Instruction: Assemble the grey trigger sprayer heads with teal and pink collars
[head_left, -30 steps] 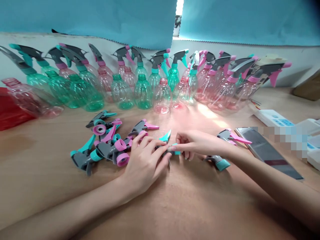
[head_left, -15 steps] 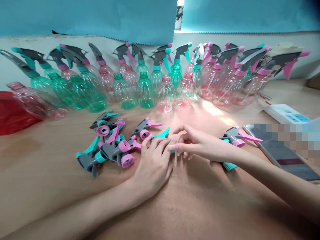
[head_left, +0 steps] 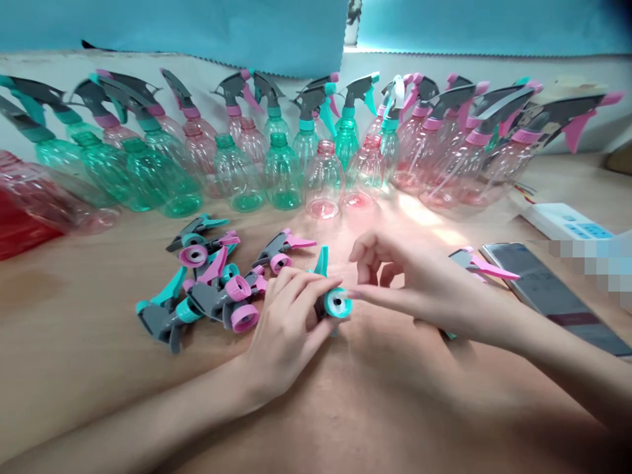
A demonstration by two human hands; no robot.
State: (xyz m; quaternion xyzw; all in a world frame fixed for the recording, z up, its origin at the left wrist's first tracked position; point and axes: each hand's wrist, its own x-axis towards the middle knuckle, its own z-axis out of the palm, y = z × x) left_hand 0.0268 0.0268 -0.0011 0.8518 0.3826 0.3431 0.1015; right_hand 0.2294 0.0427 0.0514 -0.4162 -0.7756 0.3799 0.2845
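Observation:
In the middle of the table, my left hand (head_left: 289,322) is closed around a grey trigger spray head (head_left: 338,303). The spray head's teal collar points toward me and shows its white inner ring, while its teal trigger stands up above my fingers. Just right of it, my right hand (head_left: 395,276) has its fingers bent and its thumb apart from them. The thumb tip is right at the collar's edge; whether it touches I cannot tell. Left of my hands lies a pile of loose spray heads (head_left: 212,293) with pink and teal collars.
Green and pink bottles (head_left: 281,172) stand in rows at the back, many with spray heads on. On the right are a phone (head_left: 557,299), a white power strip (head_left: 567,220) and another pink-trigger spray head (head_left: 494,268). A red bag (head_left: 24,227) lies at far left.
The teal spray head, mostly covered by my hands before, now shows its collar opening. My right hand has drawn slightly right, off my left fingers. The camera view has shifted a little.

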